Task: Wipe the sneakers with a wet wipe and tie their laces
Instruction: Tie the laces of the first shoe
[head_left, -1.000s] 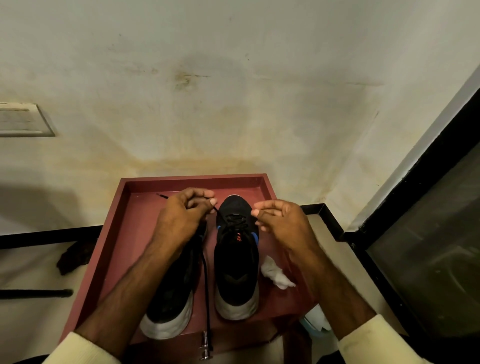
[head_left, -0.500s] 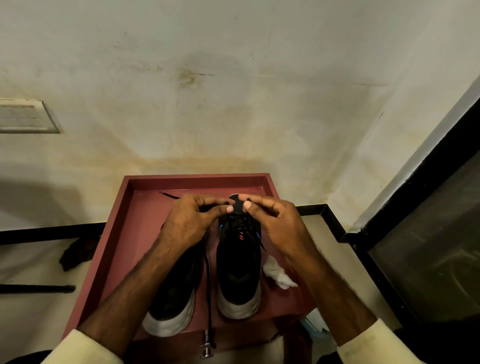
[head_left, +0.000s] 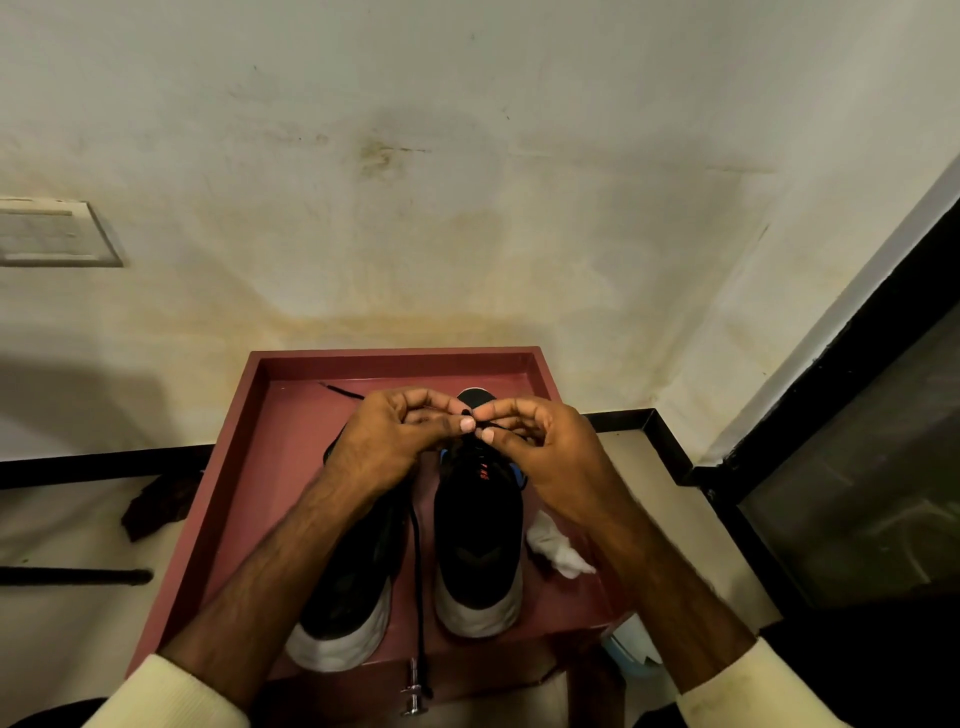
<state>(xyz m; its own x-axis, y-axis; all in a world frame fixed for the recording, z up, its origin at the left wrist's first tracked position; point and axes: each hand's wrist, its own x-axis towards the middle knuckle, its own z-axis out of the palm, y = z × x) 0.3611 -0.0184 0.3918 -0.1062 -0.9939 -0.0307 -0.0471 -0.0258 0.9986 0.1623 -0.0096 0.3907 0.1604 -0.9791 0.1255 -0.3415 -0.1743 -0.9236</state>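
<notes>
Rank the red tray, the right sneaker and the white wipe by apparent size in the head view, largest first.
1. Red tray, which holds the others.
2. Right sneaker, partly under the hands.
3. White wipe, crumpled beside that sneaker.

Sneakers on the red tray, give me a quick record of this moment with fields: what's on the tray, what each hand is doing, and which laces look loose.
tray: red tray by a stained wall
contents: two black sneakers with white soles, side by side; crumpled wipe beside the right sneaker
left hand: pinching the lace over the right sneaker
right hand: pinching the same lace, fingertips nearly meeting the left's
left sneaker: partly under the left forearm; loose lace trails off the tray's near edge
right knot: hidden by fingers
</notes>
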